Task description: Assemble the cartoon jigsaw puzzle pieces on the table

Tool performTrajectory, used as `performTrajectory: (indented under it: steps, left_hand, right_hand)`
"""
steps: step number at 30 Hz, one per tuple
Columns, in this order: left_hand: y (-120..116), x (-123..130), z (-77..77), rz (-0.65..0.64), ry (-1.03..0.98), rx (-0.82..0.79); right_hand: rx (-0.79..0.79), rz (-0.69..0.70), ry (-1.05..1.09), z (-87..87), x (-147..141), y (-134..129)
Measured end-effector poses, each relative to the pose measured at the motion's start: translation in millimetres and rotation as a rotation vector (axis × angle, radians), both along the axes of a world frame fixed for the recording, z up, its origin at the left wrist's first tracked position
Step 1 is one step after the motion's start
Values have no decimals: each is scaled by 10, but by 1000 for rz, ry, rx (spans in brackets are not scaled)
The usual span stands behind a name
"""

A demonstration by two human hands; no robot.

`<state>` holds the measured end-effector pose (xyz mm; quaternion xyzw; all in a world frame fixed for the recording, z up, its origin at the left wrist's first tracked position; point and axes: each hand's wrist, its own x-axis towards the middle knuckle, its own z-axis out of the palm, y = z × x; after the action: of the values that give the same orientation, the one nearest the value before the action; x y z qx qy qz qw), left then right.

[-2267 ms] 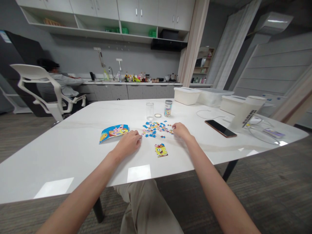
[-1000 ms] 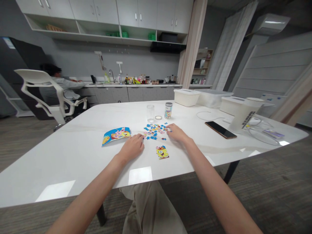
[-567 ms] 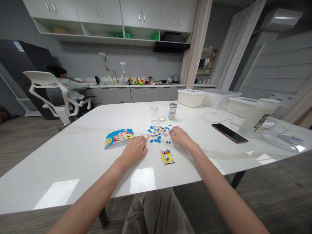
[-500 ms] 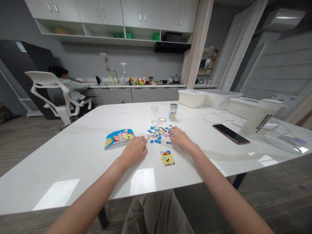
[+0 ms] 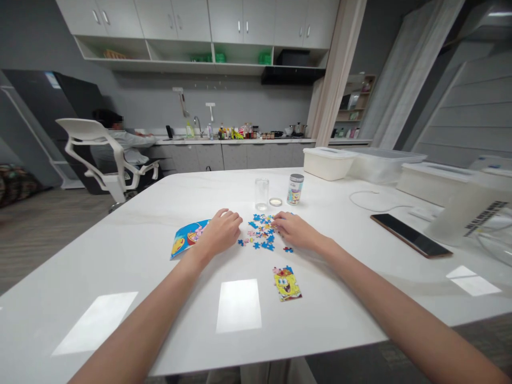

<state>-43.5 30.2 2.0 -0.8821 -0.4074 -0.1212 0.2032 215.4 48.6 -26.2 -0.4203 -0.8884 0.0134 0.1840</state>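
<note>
Loose blue and multicoloured puzzle pieces (image 5: pixel 262 233) lie in a pile on the white table. My left hand (image 5: pixel 222 230), fingers apart and holding nothing, is left of the pile and covers part of a curved picture sheet (image 5: pixel 186 239). At the pile's right side is my right hand (image 5: pixel 295 229), its fingertips bent down over the pieces; whether one is pinched there is too small to tell. Nearer the front lies a joined section of puzzle (image 5: pixel 287 284) with a yellow cartoon face.
Behind the pile stand a clear jar (image 5: pixel 262 194), a round lid (image 5: pixel 276 202) and a printed can (image 5: pixel 295 189). A phone (image 5: pixel 410 234), a cable and white boxes (image 5: pixel 328 162) are on the right. A person sits beyond the table, by a white chair (image 5: pixel 92 133).
The view has shifted, with the table appearing closer. My left hand has moved up and now covers more of the picture sheet. My right hand has reached further left over the pieces.
</note>
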Motion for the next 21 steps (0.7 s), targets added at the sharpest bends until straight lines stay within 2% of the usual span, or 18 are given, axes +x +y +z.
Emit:
performTrajectory:
  steps: [6, 9, 16, 18, 21]
  left_hand:
    - [-136, 6, -79, -188, 34, -191]
    - [-147, -2, -60, -180, 49, -238]
    - [-134, -92, 26, -50, 77, -234]
    - [-137, -108, 42, -58, 84, -242]
    - [-157, -100, 55, -114, 51, -284]
  right_hand:
    - [-90, 145, 105, 36, -160, -214]
    - [-92, 60, 118, 47, -205, -252]
    - [-111, -200, 120, 14, -84, -143]
    - [-121, -219, 145, 4, -72, -123]
    - [-142, -177, 176, 1, -82, -125]
